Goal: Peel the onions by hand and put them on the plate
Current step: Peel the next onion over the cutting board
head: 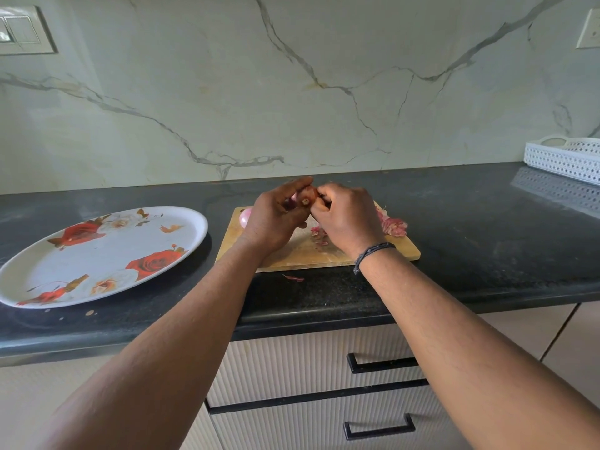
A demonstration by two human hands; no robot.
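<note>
Head view, frame centre: your left hand [276,216] grips a small red-skinned onion [305,198] above the wooden cutting board [399,251]; right hand [344,216] pinches its skin. Mid-peel. Next: finish stripping it, then carry it left to the rose-patterned white plate [194,228].

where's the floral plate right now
The white oval plate with red roses lies on the dark countertop, left of the wooden cutting board and both hands.
</note>
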